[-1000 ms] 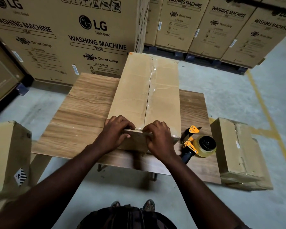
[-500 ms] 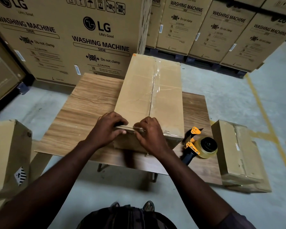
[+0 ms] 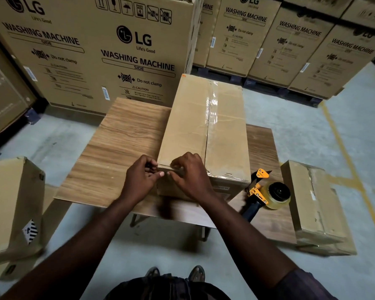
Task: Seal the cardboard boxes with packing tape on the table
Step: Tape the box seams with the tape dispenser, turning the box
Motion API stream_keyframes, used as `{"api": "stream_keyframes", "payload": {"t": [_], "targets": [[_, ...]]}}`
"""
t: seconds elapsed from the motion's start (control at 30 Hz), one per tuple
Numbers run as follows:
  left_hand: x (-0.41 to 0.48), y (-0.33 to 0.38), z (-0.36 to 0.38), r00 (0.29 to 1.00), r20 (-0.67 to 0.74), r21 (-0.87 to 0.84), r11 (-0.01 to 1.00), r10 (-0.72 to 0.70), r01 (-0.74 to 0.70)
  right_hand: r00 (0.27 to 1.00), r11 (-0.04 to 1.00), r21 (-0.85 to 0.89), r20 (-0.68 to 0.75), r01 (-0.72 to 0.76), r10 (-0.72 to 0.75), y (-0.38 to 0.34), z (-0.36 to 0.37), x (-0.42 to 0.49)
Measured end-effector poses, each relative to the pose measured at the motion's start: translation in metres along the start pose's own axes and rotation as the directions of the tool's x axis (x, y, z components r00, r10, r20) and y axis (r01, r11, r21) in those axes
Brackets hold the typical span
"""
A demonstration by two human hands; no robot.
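A long cardboard box (image 3: 193, 126) lies lengthwise on the wooden table (image 3: 117, 148), with clear tape (image 3: 211, 109) running down its top seam. Both my hands are at the box's near left corner. My left hand (image 3: 142, 180) has its fingers curled at the corner and its thumb on the front face. Beside it, my right hand (image 3: 191, 178) curls its fingers over the near top edge, thumb pointing left along the front. A yellow tape dispenser (image 3: 268, 193) with a clear roll lies on the table, right of the box.
A smaller taped box (image 3: 312, 202) sits at the table's right end. Another carton (image 3: 9, 202) stands off the table to the left. Large washing machine cartons (image 3: 95, 50) wall off the back. A yellow line (image 3: 344, 159) crosses the concrete floor on the right.
Both hands have slid left along the box's near top edge, from the middle seam to the left corner. The dispenser has stayed where it lay.
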State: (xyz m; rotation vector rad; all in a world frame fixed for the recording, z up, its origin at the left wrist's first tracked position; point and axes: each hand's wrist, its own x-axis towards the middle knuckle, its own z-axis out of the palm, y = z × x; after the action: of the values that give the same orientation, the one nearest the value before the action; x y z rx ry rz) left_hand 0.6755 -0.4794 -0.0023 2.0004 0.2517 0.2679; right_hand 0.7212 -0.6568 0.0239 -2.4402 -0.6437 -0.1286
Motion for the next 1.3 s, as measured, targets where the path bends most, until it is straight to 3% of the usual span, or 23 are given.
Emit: {"api": "stream_keyframes", "payload": {"t": [0.1,0.23,0.43,0.53,0.6,0.7,0.8,1.0,1.07,1.17,1.3], "targets": [[-0.011,0.001,0.014,0.994,-0.096,-0.006,0.999,-0.045,0.044,0.991,0.992,0.005,-0.041,-0.126,0.126,-0.011,0.011,0.005],[-0.02,-0.006,0.029,0.991,-0.124,0.006,0.999,-0.043,0.045,0.985,0.981,-0.094,-0.047,-0.167,0.164,-0.023,0.017,0.009],[-0.018,-0.035,0.024,0.998,0.05,0.046,0.998,-0.039,0.037,0.989,0.953,-0.263,-0.052,-0.15,0.142,-0.027,0.022,0.01],[-0.005,-0.047,0.014,0.979,0.138,0.185,0.975,-0.151,0.124,0.992,0.956,-0.267,-0.046,-0.125,0.117,-0.023,0.021,0.008],[-0.003,-0.044,0.005,0.975,0.103,0.114,0.976,-0.195,0.183,0.993,0.958,-0.262,-0.043,-0.117,0.11,-0.023,0.021,0.006],[-0.013,-0.025,0.001,0.995,0.067,0.002,0.997,-0.075,0.075,0.99,0.96,-0.242,-0.043,-0.14,0.134,-0.023,0.021,0.004],[-0.028,-0.014,0.019,0.981,0.193,0.066,0.998,0.006,-0.019,0.988,0.971,-0.189,-0.073,-0.149,0.138,-0.019,0.023,0.001],[-0.027,-0.03,0.034,0.93,0.311,0.138,0.977,-0.196,0.16,0.986,0.984,-0.102,-0.098,-0.146,0.136,-0.016,0.023,0.001],[-0.024,-0.03,0.031,0.933,0.281,0.157,0.97,-0.223,0.184,0.988,0.988,-0.077,-0.092,-0.13,0.123,-0.013,0.022,0.0],[-0.025,-0.018,0.032,0.994,0.072,0.113,0.991,-0.08,0.072,0.99,0.994,-0.006,-0.087,-0.109,0.108,-0.007,0.021,-0.003],[-0.031,-0.009,0.037,0.983,0.079,0.165,0.971,0.164,-0.175,0.994,0.996,0.085,-0.098,-0.04,0.049,0.0,0.018,-0.009]]}}
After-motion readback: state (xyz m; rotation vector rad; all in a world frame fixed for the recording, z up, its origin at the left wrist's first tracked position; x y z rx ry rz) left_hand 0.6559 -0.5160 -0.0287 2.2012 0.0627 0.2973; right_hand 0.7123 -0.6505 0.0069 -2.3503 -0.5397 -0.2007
